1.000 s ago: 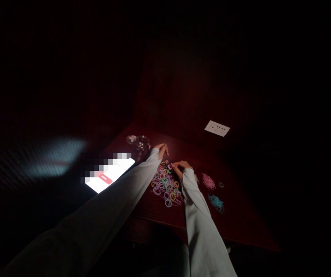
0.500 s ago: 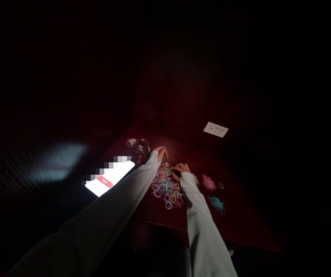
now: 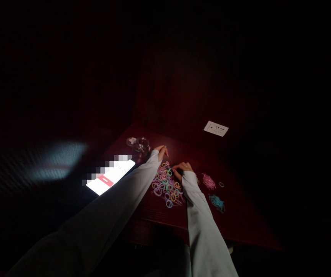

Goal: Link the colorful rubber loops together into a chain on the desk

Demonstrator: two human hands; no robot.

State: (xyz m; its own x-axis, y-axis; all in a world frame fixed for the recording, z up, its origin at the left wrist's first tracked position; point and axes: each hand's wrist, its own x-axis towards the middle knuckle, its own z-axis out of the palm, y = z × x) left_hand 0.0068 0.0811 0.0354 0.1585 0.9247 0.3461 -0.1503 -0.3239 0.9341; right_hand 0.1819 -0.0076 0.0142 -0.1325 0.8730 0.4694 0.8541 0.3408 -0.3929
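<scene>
On the dark red wooden tabletop (image 3: 237, 221), within a narrow pool of light: a loose heap of pastel ring-shaped bands and thin purple and pink strands (image 3: 168, 187), between a pale grey left sleeve (image 3: 122, 200) and a pale grey right sleeve (image 3: 207, 227). Right hand (image 3: 183, 168): at the heap's far right edge, thumb and index finger bent toward each other; pinch on a band or bare contact, impossible to tell in the shadow. Left hand (image 3: 162, 152): just beyond the heap's far edge, fingers hanging loosely bent, no band visible in the grasp; wholly free or not, likewise impossible to tell.

For sound handling, as a judgement: take single bands from the outer edge, by a light fingertip pinch, and lift clear before drawing sideways. Likely hazard: overlapping rings and tangled strands, liable to drag neighbours along. Advisable: left fingers near, for parting linked bands; right wrist high, to spare the neighbouring piles.

Surroundings: beside the right cuff, a small pale yellowish pile (image 3: 198, 179), partly hidden; farther right, a pink pile of thin strands (image 3: 208, 181), a teal pile of thin strands (image 3: 217, 202) and, apart from both, a lone pale green ring (image 3: 221, 184). Near the left hand, a clear round jar (image 3: 141, 146), beside a round clear lid with pinkish decoration (image 3: 132, 141). Along the left sleeve, a brightly lit phone with a red panel (image 3: 106, 181). On the wall beyond, a white socket plate (image 3: 216, 128). In the way: the left sleeve, across the near approach to the jar, and deep shadow.
</scene>
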